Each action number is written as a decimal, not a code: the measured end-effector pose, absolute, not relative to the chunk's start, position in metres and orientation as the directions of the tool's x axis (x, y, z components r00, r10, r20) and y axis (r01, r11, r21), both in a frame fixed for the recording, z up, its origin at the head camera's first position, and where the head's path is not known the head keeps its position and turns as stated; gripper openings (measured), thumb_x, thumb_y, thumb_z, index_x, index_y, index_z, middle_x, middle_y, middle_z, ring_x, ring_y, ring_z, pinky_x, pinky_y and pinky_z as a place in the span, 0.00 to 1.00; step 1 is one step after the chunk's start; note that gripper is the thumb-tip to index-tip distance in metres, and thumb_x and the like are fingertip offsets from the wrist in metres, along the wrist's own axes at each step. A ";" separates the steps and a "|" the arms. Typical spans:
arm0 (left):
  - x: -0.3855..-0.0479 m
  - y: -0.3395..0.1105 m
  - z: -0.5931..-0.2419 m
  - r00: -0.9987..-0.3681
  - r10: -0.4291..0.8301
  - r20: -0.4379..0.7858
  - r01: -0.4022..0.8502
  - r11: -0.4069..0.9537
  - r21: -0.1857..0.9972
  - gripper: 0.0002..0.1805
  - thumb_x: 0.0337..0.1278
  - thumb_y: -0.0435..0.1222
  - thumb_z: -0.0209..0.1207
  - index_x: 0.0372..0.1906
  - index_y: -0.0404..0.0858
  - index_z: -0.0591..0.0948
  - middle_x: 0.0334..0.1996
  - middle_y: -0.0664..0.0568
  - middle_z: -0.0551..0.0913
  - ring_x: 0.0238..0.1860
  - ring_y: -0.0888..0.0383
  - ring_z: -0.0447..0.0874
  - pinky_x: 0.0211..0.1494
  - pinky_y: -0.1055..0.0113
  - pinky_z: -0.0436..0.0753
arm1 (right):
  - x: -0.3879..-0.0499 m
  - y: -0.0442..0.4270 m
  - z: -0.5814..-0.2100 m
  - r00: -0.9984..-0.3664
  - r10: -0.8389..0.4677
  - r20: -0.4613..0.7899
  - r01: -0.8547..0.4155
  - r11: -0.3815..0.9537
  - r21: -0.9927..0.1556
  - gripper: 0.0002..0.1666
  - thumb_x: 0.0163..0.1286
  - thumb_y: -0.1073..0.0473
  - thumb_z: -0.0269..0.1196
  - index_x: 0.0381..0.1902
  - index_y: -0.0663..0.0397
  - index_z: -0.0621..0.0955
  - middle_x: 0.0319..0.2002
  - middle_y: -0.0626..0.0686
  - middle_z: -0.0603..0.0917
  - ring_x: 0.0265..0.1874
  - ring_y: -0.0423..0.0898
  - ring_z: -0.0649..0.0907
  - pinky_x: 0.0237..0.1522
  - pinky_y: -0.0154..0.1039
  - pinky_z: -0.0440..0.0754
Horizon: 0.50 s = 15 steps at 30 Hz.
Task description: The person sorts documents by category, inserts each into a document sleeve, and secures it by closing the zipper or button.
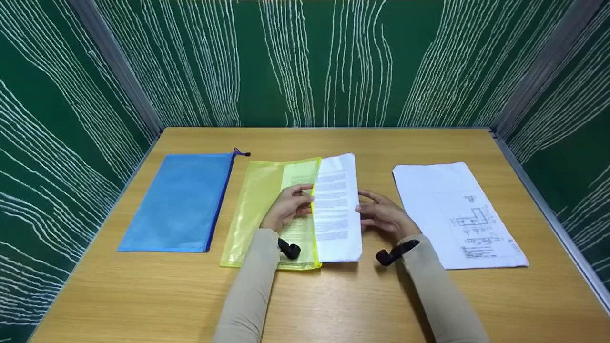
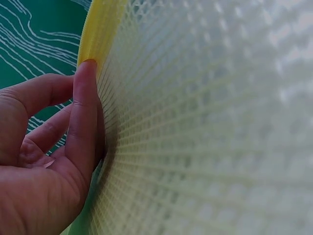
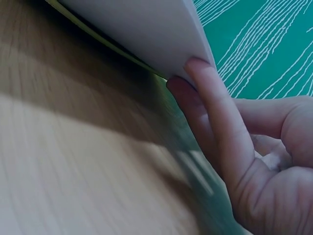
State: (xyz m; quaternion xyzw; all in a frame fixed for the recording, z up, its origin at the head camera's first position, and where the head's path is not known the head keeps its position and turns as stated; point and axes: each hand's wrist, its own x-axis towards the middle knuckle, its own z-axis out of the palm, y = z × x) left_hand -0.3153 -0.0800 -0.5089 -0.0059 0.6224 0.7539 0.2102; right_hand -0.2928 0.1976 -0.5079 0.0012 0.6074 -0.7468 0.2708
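Note:
A yellow mesh zip pouch point(image 1: 248, 214) lies in the middle of the table, with a stack of printed paper point(image 1: 336, 209) partly inside it and partly out past its right-hand opening. My left hand point(image 1: 289, 206) pinches the pouch's yellow edge; in the left wrist view the thumb point(image 2: 84, 107) presses on the mesh beside that edge. The stack's outer right edge is between the thumb and fingers of my right hand point(image 1: 383, 214). Seen from the right wrist, this edge is lifted off the table. The paper inside the pouch shows faintly through the mesh.
To the left lies a blue zip pouch point(image 1: 178, 205) with a dark cord pull point(image 1: 242, 153) at its top corner. Another paper stack point(image 1: 429, 200), with a technical drawing, lies at the right. Green panels with white lines point(image 1: 324, 62) border the wooden table point(image 1: 333, 305).

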 end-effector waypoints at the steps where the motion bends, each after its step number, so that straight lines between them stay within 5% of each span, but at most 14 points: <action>1: -0.316 -0.080 -0.509 -0.912 0.309 -0.269 -0.323 -0.137 0.936 0.26 0.60 0.26 0.58 0.65 0.40 0.73 0.33 0.52 0.77 0.18 0.64 0.75 0.27 0.71 0.82 | -0.293 0.197 -0.508 -0.855 -0.399 -0.332 0.405 -0.113 -0.907 0.45 0.68 0.69 0.59 0.76 0.53 0.50 0.49 0.52 0.80 0.41 0.44 0.85 0.42 0.38 0.86; 15: -0.316 -0.077 -0.507 -0.912 0.317 -0.262 -0.316 -0.133 0.939 0.27 0.59 0.26 0.57 0.65 0.38 0.73 0.34 0.52 0.75 0.22 0.61 0.75 0.28 0.70 0.83 | -0.293 0.191 -0.505 -0.860 -0.353 -0.368 0.422 -0.086 -0.903 0.43 0.68 0.68 0.59 0.76 0.52 0.53 0.44 0.53 0.83 0.38 0.46 0.86 0.39 0.36 0.86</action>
